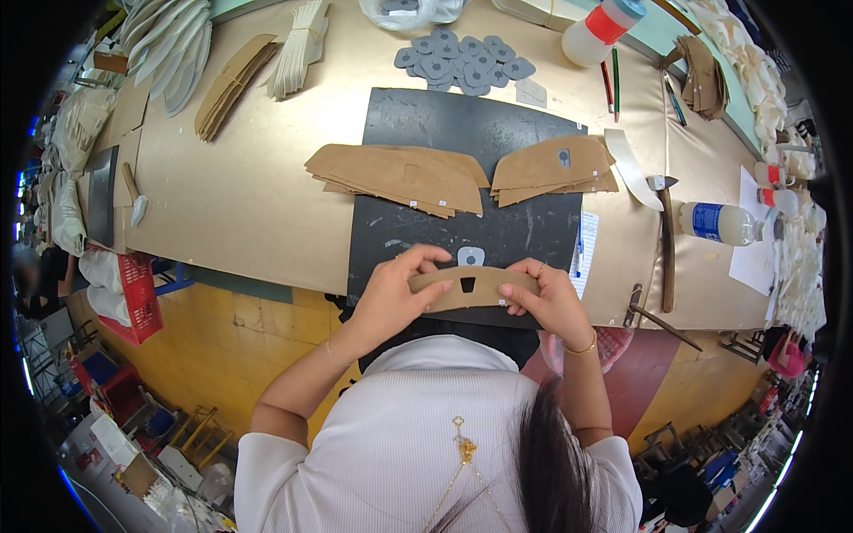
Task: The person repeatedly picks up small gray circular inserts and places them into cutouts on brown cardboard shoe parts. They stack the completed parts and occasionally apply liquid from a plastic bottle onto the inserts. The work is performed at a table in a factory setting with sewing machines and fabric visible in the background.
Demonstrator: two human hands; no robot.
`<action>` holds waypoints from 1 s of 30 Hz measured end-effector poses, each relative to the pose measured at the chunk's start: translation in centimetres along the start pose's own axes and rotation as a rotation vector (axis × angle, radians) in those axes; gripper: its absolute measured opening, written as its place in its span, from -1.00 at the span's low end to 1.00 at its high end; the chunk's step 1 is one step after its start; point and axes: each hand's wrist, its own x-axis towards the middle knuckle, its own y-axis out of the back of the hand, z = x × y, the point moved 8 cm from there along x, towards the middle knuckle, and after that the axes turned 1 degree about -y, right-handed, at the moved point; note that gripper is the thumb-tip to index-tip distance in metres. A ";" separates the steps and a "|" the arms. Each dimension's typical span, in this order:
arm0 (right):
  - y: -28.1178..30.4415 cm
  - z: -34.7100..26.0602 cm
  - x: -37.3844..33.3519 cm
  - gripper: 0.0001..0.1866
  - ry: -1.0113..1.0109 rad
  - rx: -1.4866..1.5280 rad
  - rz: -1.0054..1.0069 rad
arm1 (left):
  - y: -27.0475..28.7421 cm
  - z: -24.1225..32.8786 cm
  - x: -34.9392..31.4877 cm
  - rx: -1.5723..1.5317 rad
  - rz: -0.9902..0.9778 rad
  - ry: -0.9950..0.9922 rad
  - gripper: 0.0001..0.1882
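A curved brown leather-like piece (444, 300) with a dark cut-out in its middle is held level between my hands, over the near part of a black work mat (418, 242). My left hand (391, 291) is closed on its left end, thumb on top and index finger stretched above its far edge. At the right end my right hand (549, 300) pinches it between thumb and fingers. Just beyond the held piece, a small pale grey patch (476, 255) with a dark mark lies on the mat. Two fanned stacks of brown pieces, left (382, 171) and right (538, 169), lie farther back.
Grey patches (462, 64) are heaped behind the mat. Bundled brown pieces (233, 84) and cream strips (299, 49) lie back left. To the right are a hammer (666, 240), a curved metal blade (629, 169), a plastic bottle (718, 223) and a blue pen (579, 245).
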 end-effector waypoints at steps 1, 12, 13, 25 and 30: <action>0.1 -0.1 0.1 -0.76 0.009 -0.017 0.030 | 0.3 -0.2 0.4 0.006 0.029 -0.002 -0.78; 0.5 -1.8 0.6 -0.79 0.034 -0.197 0.177 | 0.7 -0.4 2.9 0.147 0.071 -0.088 -0.73; 0.5 -1.9 0.6 -0.78 0.032 -0.208 0.181 | 0.7 -0.4 2.9 0.154 0.077 -0.099 -0.73; 0.6 -1.9 0.8 -0.79 0.040 -0.241 0.209 | 0.5 -0.1 3.2 0.218 0.087 -0.191 -0.74; 0.6 -2.0 0.8 -0.79 0.046 -0.249 0.214 | 0.5 0.0 3.2 0.236 0.080 -0.176 -0.73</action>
